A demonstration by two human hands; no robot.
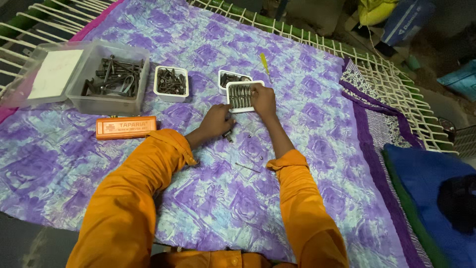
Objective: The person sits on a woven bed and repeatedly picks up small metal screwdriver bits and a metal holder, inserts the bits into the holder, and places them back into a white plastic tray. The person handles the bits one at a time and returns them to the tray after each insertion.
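Tray: my right hand (263,99), fingers curled, steadies the white screw tray (240,96) at frame centre.
Left hand (216,120): rests curled on the purple quilt (208,198); grasp unclear.
Technique: I keep the tray level, screws aligned.

My right hand (264,100) rests on the right edge of a small tray of screws (241,96), and my left hand (216,120) lies on the quilt (307,124) just in front of that tray. Behind the tray sits a second small tray (231,78), with a screwdriver (265,65) to its right. To the left stands a third tray (171,83), then a large bin of bolts (110,78). A flat case (126,127) lies in front of the bin. Loose screws (248,167) lie between my forearms.
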